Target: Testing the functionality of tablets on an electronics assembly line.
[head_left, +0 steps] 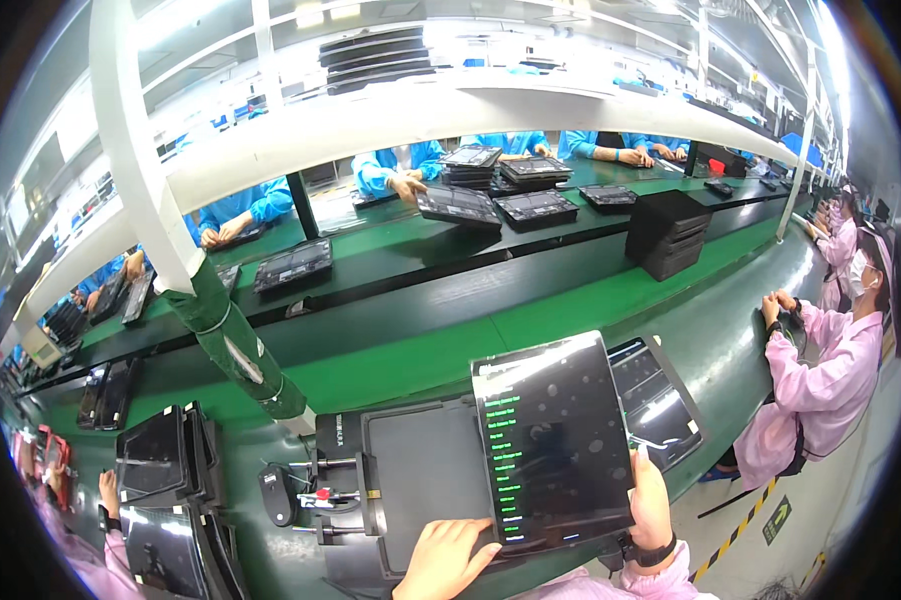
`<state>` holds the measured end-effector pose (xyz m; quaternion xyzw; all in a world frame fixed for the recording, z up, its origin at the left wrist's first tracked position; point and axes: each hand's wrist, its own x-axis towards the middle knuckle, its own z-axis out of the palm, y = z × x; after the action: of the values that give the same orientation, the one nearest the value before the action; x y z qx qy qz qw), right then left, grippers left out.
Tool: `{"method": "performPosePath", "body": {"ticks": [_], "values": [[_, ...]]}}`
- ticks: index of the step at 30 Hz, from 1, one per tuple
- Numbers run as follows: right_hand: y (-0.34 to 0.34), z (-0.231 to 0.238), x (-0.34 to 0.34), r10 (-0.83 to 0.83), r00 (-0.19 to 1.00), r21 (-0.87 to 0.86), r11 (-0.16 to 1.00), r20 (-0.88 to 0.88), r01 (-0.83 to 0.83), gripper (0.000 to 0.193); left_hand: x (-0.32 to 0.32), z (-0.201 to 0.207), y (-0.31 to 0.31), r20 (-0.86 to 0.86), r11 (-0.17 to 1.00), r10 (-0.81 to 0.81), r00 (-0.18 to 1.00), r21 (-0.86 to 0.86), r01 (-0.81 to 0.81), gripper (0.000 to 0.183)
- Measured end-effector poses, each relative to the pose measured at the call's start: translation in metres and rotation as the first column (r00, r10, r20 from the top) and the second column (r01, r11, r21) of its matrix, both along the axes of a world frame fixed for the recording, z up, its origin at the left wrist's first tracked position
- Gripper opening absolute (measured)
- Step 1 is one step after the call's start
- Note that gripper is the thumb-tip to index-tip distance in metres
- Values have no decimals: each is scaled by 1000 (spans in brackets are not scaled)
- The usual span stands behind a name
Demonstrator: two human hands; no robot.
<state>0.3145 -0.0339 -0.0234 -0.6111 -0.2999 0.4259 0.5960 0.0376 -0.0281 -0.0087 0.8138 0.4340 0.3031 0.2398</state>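
A black tablet (555, 450) with a lit screen showing a column of green text lines is tilted up above the bench in front of me. My right hand (650, 510) is closed on its lower right edge, thumb at the front. My left hand (445, 558) lies by the tablet's lower left edge, fingers stretched out and thumb apart, fingertips close to or touching it. Beneath and to the left is a black test fixture (425, 480) with a flat bed and metal rods. Partly hidden behind the held tablet, another dark tablet (660, 400) lies on the right.
A black mouse (278, 493) sits left of the fixture. Stacked tablets (155, 455) stand further left. A green-wrapped post (240, 350) rises near the fixture. Beyond, a conveyor (460, 290) runs past black trays (667, 235); co-workers in blue and pink (815, 375) work around.
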Motion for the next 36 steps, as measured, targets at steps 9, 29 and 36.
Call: {"method": "performPosePath", "body": {"ticks": [9, 29, 36], "values": [[5, 28, -35, -5, 844, 120, 989, -537, 82, 48, 4, -2, -9, 405, 998, -45, 913, -16, 57, 50], [8, 5, -70, -26, 913, 122, 989, -408, 82, 72, 14, 9, -4, 411, 995, 27, 911, -101, 16, 14], [3, -2, -111, 260, 767, 273, 955, -587, -115, 74, 8, -78, 16, 843, 599, 382, 380, -538, 593, 19]]}}
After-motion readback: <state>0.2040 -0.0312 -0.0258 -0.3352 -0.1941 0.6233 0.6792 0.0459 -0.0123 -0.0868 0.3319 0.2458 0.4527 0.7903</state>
